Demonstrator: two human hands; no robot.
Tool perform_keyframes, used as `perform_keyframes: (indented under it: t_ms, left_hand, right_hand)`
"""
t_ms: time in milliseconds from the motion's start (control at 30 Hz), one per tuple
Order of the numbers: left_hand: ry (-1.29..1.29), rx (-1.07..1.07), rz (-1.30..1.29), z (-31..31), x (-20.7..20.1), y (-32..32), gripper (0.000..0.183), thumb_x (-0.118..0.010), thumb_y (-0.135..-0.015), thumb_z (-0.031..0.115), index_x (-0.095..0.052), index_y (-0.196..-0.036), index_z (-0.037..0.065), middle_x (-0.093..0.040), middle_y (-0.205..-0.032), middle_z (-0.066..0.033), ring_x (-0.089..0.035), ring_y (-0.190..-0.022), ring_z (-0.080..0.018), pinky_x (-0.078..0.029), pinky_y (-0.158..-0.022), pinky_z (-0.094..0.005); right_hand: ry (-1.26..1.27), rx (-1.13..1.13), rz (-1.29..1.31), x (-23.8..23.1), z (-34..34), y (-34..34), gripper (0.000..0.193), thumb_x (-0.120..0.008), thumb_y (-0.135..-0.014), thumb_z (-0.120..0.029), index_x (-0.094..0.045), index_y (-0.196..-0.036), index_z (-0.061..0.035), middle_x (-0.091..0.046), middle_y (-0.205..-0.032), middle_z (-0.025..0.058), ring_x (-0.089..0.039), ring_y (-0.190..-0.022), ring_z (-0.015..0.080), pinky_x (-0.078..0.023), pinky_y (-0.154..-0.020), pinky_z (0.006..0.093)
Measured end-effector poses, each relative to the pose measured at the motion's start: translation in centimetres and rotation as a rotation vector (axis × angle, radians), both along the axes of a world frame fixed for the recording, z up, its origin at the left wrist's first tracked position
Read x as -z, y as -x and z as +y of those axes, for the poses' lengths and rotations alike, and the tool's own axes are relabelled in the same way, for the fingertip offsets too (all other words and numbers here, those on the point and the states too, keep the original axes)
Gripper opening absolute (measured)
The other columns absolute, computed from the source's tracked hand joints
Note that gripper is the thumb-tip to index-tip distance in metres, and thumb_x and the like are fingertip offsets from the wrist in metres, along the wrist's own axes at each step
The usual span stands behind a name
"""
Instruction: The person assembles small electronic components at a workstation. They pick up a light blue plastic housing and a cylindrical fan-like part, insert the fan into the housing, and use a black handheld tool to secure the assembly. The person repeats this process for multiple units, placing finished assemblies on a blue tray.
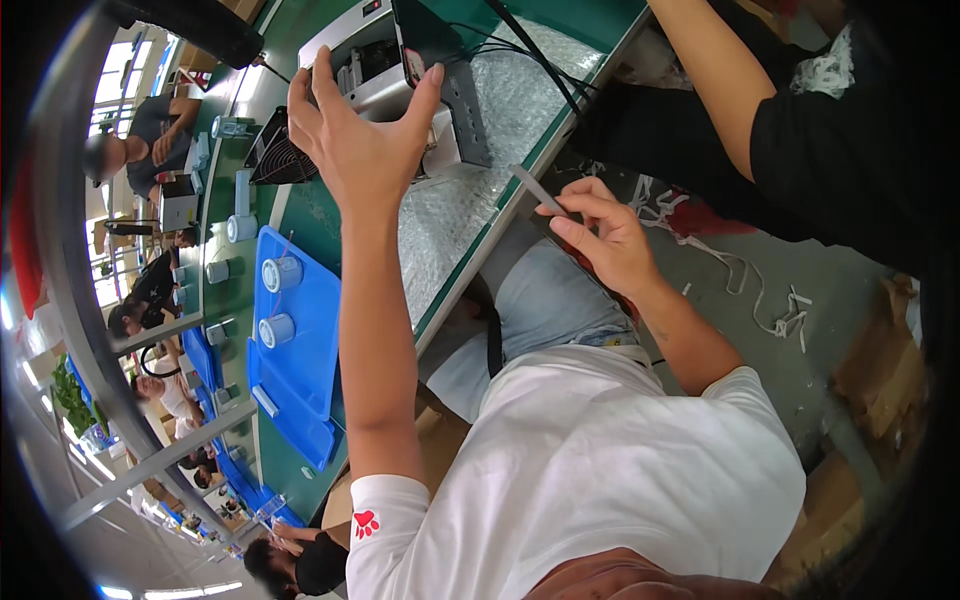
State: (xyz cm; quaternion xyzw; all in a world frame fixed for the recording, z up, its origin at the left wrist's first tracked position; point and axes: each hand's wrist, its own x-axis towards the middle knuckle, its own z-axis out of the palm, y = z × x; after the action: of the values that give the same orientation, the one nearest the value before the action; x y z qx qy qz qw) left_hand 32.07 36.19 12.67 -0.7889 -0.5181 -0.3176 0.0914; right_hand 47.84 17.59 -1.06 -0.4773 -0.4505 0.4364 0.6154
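Observation:
A silver metal casing point(385, 95) with an open top and dark parts inside stands at the far end of the bench. My left hand point(360, 150) is over its near side, fingers and thumb spread wide; whether the fingertips touch the metal is hard to tell. A thin grey strip point(537, 188) is pinched between the thumb and fingers of my right hand point(610, 240), just off the bench's right edge. Clear bubble wrap point(440, 240) lies under and beside the casing. Left of my left hand is a black fan with a round grille point(280, 150).
Blue trays point(310, 350) with white-and-blue round parts point(277, 331) lie on the green bench point(322, 215) at left. Black cables point(545, 65) run past the casing. Another person's arm point(715, 70) reaches in at upper right. White strips point(740, 275) litter the floor.

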Motion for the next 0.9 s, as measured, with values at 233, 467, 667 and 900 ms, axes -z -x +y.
perform_keyframes:
  t_ms: [233,467,667,900]
  left_hand:
    - [0.06,0.106,-0.217,0.8,0.0,0.8,0.085,-0.093,-0.071,0.043,-0.055,-0.139,0.008,-0.051,-0.139,-0.0192,-0.047,-0.133,-0.036,-0.044,-0.109,-0.049]
    - [0.197,0.121,-0.341,2.2,-0.3,3.7,0.066,-0.076,-0.092,0.037,-0.054,-0.143,0.001,-0.056,-0.141,-0.0178,-0.053,-0.133,-0.0273,-0.037,-0.115,-0.041]
    - [0.253,0.197,-0.444,2.8,-0.1,4.1,0.069,-0.076,-0.091,0.035,-0.049,-0.145,0.0,-0.054,-0.142,-0.0167,-0.055,-0.127,-0.0275,-0.044,-0.108,-0.0399]
    - [0.305,0.171,-0.529,3.2,0.3,4.8,0.069,-0.07,-0.09,0.035,-0.049,-0.145,-0.002,-0.053,-0.138,-0.0163,-0.055,-0.122,-0.023,-0.041,-0.108,-0.0358]
  right_hand:
    - [-0.199,-0.028,0.525,-0.2,2.6,-0.8,0.022,-0.068,-0.094,0.01,-0.07,-0.115,0.0045,-0.071,-0.114,0.0104,-0.069,-0.104,0.0161,-0.057,-0.094,0.0286]
    - [-0.395,0.156,0.311,-0.8,6.4,-0.3,0.019,-0.074,-0.089,0.01,-0.074,-0.107,0.0055,-0.077,-0.106,0.0158,-0.075,-0.098,0.0201,-0.06,-0.09,0.0296]
    - [-0.475,0.145,0.209,-1.4,9.5,-0.2,0.015,-0.075,-0.088,0.008,-0.076,-0.102,0.0031,-0.078,-0.103,0.0131,-0.076,-0.093,0.0195,-0.061,-0.083,0.028]
    - [-0.489,0.007,0.097,-1.4,11.2,-0.9,0.016,-0.074,-0.088,0.011,-0.071,-0.102,0.0051,-0.077,-0.102,0.0175,-0.076,-0.098,0.022,-0.062,-0.087,0.0306]
